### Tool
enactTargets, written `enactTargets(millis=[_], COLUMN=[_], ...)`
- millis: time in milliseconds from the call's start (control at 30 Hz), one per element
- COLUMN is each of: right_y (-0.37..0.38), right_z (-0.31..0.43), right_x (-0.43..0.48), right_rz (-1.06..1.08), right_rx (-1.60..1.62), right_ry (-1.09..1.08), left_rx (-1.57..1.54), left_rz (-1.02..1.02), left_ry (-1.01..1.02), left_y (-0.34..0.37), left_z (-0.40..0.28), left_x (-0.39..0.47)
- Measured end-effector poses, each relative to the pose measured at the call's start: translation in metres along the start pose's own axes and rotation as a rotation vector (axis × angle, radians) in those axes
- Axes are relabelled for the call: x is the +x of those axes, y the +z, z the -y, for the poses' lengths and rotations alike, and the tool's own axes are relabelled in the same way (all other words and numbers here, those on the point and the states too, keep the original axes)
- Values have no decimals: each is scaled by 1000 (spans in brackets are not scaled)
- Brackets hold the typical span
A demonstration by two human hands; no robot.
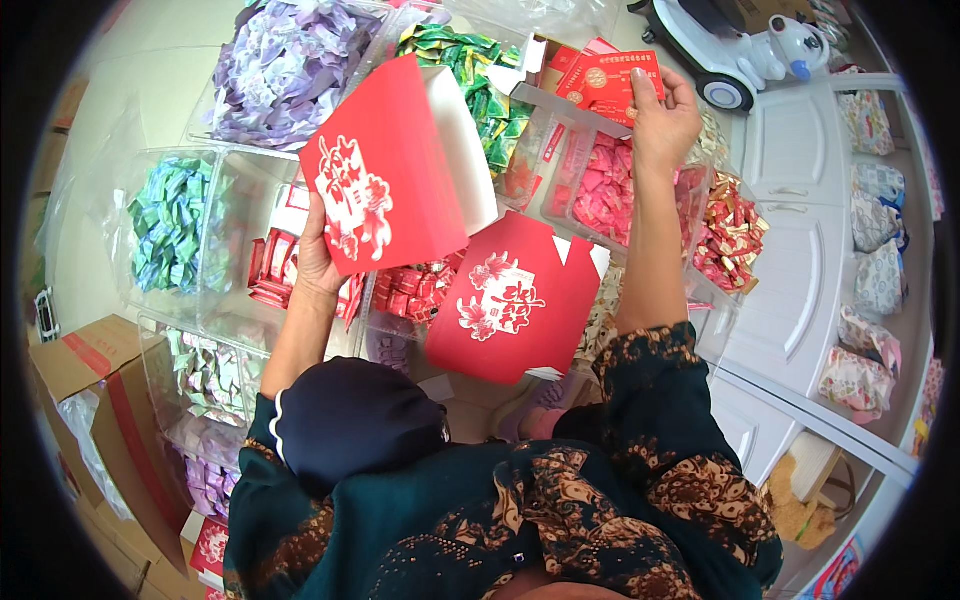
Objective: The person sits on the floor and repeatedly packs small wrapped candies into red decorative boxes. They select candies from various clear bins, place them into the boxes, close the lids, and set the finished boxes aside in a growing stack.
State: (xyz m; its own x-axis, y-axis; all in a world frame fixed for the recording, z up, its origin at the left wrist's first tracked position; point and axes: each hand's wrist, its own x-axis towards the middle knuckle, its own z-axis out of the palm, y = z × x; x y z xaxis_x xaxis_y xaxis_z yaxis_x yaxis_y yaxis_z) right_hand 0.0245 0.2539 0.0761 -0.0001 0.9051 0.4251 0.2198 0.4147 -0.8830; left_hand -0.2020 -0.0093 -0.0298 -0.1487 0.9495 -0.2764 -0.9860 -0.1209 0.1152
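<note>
My left hand [319, 251] grips the lower left edge of a red cardboard gift box [390, 180] with white floral print; its white inner side shows at the right. Up at the right, my right hand [666, 112] pinches a red printed card [619, 86] between thumb and fingers, over a small open box of similar cards [568, 67]. A second red box [517, 300], flat-looking with cut flaps, lies nearer my body, to the right of the first. Below my right wrist is a bin of pink wrapped candies [604, 187].
Clear plastic bins around hold purple [289, 71], green [480, 82], teal [169, 225] and red wrapped sweets [420, 292]. A cardboard carton [112, 405] stands at the left. White cabinet doors [787, 247] and a white ride-on toy [742, 56] are at the right.
</note>
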Motion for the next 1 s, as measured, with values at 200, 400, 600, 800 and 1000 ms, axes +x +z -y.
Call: enactTargets(millis=[200,400,600,800,1000], right_y=[23,61,96,114,97], right_z=[68,29,-83,-133,-114], right_x=[-46,-53,-85,-113,-91], right_rz=[572,804,1142,1382,1139], right_rx=[221,270,-579,-926,-856], right_ry=[135,111,232,271,212], left_rx=[31,7,1399,877,343], left_rz=[5,13,-371,-181,-133], left_ry=[46,107,532,520,435], left_y=[-2,-12,-6,10,-8], left_z=[-3,-19,-32,-36,-44], left_x=[-4,-16,-16,-21,-23])
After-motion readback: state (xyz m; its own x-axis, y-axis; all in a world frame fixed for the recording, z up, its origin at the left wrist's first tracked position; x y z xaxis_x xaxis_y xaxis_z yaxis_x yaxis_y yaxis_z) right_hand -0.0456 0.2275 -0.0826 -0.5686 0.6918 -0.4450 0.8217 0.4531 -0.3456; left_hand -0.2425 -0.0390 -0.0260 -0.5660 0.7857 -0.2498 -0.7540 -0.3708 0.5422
